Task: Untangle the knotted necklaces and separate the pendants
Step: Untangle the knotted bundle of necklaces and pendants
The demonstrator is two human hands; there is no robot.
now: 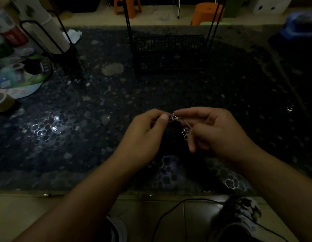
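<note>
Both my hands are raised over the dark pebble-patterned table (99, 130), close together near the front middle. A small silver knot of necklace chain (174, 117) sits between my fingertips. My left hand (148, 133) pinches it from the left with thumb and forefinger. My right hand (211, 131) pinches it from the right. A thin chain runs down from the knot across my right fingers to a shiny pendant cluster (185, 134) that hangs beside my right palm. The light is dim, so single chains cannot be told apart.
A black wire basket (169, 51) stands at the back middle. At the left are a stack of paper cups in a black wire holder (52, 34), a round tray of clutter (21, 79) and a tape roll (2, 102). A black cable (169, 213) lies on the floor below.
</note>
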